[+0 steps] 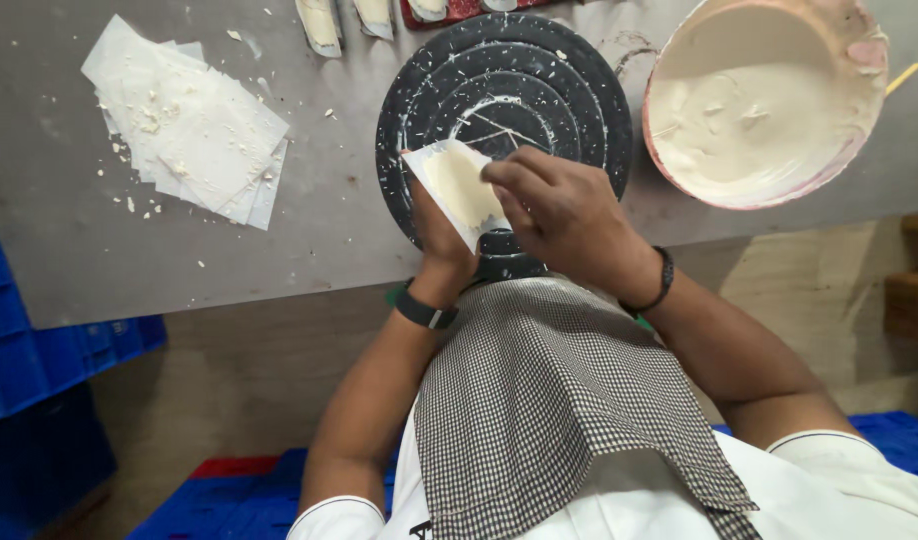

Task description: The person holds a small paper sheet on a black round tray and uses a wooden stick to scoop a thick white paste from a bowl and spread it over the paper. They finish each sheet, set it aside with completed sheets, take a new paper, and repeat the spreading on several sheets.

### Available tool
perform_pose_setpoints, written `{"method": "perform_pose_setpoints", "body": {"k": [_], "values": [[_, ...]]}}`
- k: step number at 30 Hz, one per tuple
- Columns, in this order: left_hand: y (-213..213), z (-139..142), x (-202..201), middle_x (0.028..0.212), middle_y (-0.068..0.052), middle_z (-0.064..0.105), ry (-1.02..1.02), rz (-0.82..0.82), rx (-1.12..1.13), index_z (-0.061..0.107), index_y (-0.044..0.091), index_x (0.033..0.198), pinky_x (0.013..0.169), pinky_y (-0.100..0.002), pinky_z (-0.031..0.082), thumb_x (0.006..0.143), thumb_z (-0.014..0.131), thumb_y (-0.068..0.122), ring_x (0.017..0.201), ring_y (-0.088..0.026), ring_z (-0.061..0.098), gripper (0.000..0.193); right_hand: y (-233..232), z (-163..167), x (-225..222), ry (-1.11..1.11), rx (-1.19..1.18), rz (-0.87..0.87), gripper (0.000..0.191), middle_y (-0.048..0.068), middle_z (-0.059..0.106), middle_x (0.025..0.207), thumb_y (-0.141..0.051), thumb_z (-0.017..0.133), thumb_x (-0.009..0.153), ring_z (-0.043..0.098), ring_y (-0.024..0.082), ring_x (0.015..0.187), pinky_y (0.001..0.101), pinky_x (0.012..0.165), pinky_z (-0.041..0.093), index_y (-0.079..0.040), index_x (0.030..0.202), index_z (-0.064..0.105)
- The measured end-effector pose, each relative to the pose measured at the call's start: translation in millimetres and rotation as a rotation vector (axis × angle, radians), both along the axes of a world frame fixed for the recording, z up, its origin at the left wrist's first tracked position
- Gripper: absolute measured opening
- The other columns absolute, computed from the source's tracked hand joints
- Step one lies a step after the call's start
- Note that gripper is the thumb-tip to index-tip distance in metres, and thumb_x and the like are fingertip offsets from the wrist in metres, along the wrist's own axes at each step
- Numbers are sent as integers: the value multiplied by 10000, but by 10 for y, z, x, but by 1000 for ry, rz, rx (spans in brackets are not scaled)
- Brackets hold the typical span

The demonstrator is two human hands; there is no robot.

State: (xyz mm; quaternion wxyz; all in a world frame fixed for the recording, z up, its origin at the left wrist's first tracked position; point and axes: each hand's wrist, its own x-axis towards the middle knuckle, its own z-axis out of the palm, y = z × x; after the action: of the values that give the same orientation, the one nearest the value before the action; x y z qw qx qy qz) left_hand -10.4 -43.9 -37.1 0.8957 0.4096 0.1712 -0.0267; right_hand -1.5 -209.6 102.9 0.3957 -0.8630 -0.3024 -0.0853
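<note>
1. Grey and dusted with crumbs, the table (309, 230) runs across the head view, its near edge facing the person; blue crates sit on the floor below at the left.
2. At the near edge, a black ridged round plate (504, 90), smeared white, lies flat; a pink bowl of pale paste (764, 95) stands at its right, toward the far right corner.
3. Toward the far left corner lies a loose stack of thin white sheets (184, 125), fanned and flaky.
4. Over the plate's near rim, the left hand (434, 230) holds up a single pastry sheet (457, 185) from underneath, fingers curled behind it.
5. On the sheet's right edge, the right hand (559, 205) presses its fingertips, pinched together as if spreading or sealing.
6. Judged from this, the step in hand is pasting one sheet; paste already coats its middle.
7. A next move would call for a light, even touch, since the sheet looks thin and easily torn.
8. Tilted, the sheet has its long axis slanting from the far left to the near right, its far corner pointing toward the stack.
</note>
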Motion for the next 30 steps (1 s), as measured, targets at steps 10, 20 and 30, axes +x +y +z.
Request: {"method": "perform_pose_setpoints", "body": {"k": [10,20,30], "values": [[-27,272,77,901,-74,675,16,27,321,658,37,1019,791,-313,564,1092,195,594,816,-171,660,729,118,189,-16,-62,-93,-8,218,64,696,924,-216,795,862,666,240,739,362,629,522,-61,997,723],[92,98,149,866,-71,704,21,-40,115,660,-1,1029,765,-308,565,1079,206,623,790,-174,684,773,484,243,14,-52,-249,-109,87,37,703,896,-158,804,899,670,217,744,340,645,523,-90,903,751],[383,125,180,1240,-106,636,-268,-89,156,506,33,1369,956,-313,587,1138,436,383,1094,-162,651,425,285,-78,1441,-346,-353,-145,164,72,709,878,-144,827,1010,673,253,791,423,753,491,-62,891,749]]}}
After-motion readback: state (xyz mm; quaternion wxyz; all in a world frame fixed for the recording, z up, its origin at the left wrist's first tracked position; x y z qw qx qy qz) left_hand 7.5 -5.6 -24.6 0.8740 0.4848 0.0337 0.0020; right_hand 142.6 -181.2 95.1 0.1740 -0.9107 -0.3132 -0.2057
